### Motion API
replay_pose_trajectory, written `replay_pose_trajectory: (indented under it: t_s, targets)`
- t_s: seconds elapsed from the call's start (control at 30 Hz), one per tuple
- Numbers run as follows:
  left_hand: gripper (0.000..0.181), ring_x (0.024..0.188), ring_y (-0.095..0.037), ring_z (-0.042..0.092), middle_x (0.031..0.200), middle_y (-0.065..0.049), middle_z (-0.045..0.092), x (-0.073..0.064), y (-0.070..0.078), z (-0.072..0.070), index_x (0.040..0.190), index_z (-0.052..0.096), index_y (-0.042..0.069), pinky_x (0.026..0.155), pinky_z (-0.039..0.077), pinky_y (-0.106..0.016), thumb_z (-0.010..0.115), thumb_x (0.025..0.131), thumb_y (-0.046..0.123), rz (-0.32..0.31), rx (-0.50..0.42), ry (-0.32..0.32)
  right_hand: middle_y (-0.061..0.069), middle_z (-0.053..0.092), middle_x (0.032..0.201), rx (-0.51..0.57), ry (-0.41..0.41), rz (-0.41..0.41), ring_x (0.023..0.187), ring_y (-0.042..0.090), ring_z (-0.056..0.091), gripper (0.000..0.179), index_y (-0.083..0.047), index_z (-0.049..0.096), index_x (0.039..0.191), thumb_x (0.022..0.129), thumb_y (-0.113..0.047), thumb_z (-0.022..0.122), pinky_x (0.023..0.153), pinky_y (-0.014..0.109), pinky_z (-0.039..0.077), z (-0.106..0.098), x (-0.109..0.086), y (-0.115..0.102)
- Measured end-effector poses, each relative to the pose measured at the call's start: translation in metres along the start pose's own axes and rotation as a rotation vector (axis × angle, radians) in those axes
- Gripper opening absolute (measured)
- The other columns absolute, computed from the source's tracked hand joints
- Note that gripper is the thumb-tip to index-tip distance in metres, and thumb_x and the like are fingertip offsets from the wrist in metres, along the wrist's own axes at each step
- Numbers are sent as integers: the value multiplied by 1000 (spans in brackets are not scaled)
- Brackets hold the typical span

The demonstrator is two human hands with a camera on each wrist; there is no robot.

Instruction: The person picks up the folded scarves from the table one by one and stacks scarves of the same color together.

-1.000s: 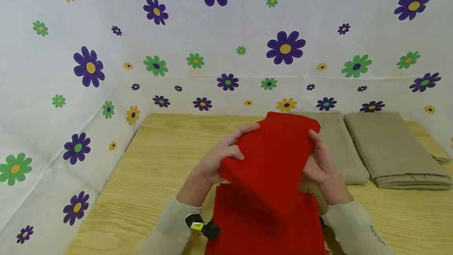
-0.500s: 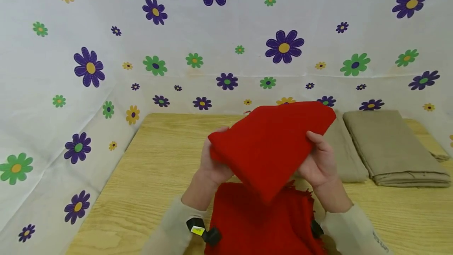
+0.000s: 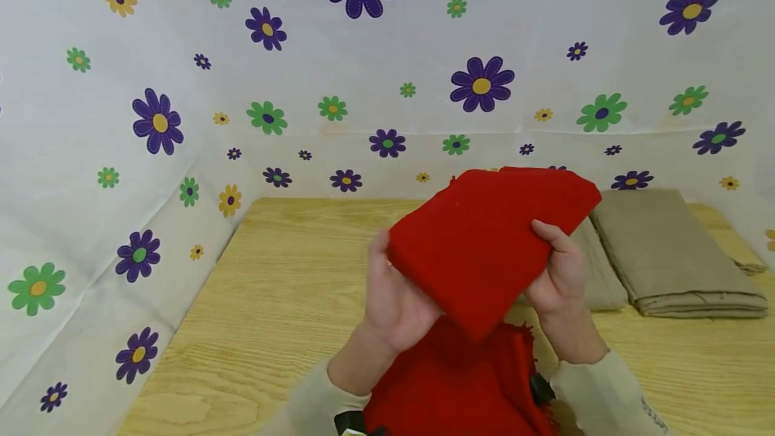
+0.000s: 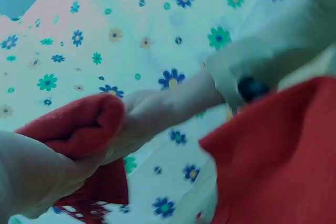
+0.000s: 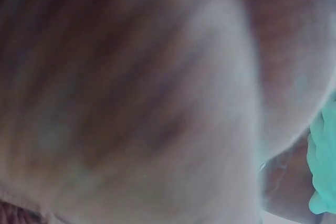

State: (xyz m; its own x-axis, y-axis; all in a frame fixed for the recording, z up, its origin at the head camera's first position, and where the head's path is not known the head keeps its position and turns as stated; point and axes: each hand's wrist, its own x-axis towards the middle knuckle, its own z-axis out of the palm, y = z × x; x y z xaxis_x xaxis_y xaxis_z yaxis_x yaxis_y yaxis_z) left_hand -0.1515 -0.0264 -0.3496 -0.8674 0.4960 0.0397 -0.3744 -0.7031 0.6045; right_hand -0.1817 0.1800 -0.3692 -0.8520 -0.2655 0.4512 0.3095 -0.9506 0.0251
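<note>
A folded red cloth (image 3: 484,241) is held up at a slant in both hands in the head view. My right hand (image 3: 560,278) pinches its right side, thumb on top and fingers underneath. At the lower left edge, my left hand (image 3: 393,301) grips it palm up, its thumb along the side and its fingers hidden behind the fabric. The left wrist view shows the cloth's thick rolled fold (image 4: 100,124). Below the hands, more red cloth (image 3: 448,389) with frayed edges lies on the table. Blurred skin fills most of the right wrist view.
Two folded khaki cloths lie at the right of the wooden table (image 3: 272,288): one farther right (image 3: 672,247), the other (image 3: 596,274) partly covered by the raised red cloth. A white flower-printed curtain (image 3: 363,73) hangs behind and at the left.
The red cloth has turned and shifted up to the right. My left hand has gone from its upper left edge, fingers on top, to palm up at its lower left.
</note>
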Motion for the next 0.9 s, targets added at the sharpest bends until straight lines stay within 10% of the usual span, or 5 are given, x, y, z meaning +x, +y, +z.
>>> replay_pose_trajectory:
  t_s: [0.27,0.5,0.77,0.9]
  targets:
    - [54,113,-24,58,125,-6,54,2,-8,-5,136,35,13,88,55,-37,61,90,0,237,479,226,17,58,115,-54,-22,-22,110,33,57,26,0,46,113,107,-14,26,97,44,48,2,1,-1]
    - [88,137,-24,36,152,3,31,2,14,-13,156,9,41,100,49,-44,56,95,-2,548,714,258,13,59,116,-41,-193,56,114,29,54,40,-4,53,111,101,-38,34,101,45,41,4,6,-16]
    - [66,134,-23,40,155,7,30,-15,42,-12,156,26,30,94,53,-37,46,101,-1,620,985,132,20,63,115,-149,-388,111,113,36,56,46,2,55,110,97,-40,42,96,51,43,15,9,-27]
    - [49,126,-25,47,147,-2,42,-21,53,-11,148,41,14,92,54,-36,44,101,-1,598,1093,13,17,59,84,-77,-555,146,91,32,58,49,3,50,89,97,-44,43,74,36,46,18,12,-27]
